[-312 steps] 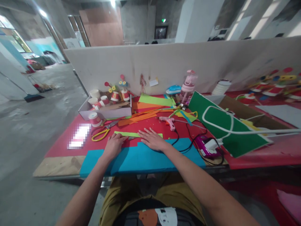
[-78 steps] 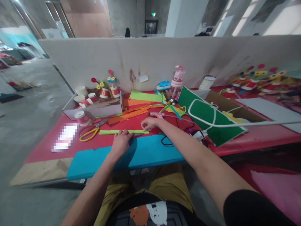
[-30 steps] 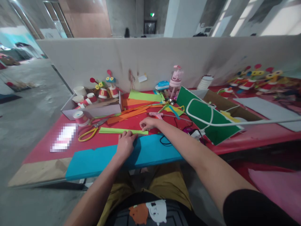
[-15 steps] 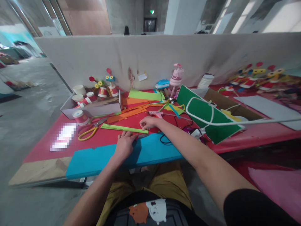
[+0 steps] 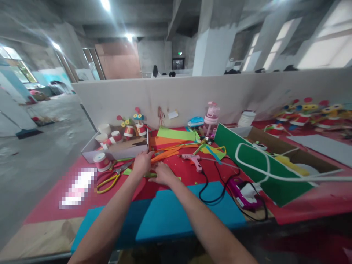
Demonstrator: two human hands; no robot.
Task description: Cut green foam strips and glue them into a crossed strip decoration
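My left hand point(image 5: 142, 163) reaches over the red tabletop to the near end of the orange paper strips point(image 5: 165, 154). Its fingertips are blurred, and I cannot tell whether they grip anything. Close on its right is my right hand point(image 5: 164, 174), with thumb and fingers apart over the light green paper strips point(image 5: 150, 175). Both hands partly cover those green strips. Yellow-handled scissors point(image 5: 108, 184) lie to the left of my left hand. A pink glue gun point(image 5: 192, 160) rests to the right of my right hand.
Paper-cup figures stand in a white box point(image 5: 115, 153) at the back left, with a red-and-white cup point(image 5: 101, 162) before it. On the right are a green-sided box point(image 5: 247, 165), a purple device point(image 5: 244, 194) and black cable. Blue sheets point(image 5: 192, 212) cover the front edge.
My view has tilted up. Both hands have moved away from the front edge; my left hand now reaches toward the orange strips. The right hand's fingers have spread from a pinch on the green strips.
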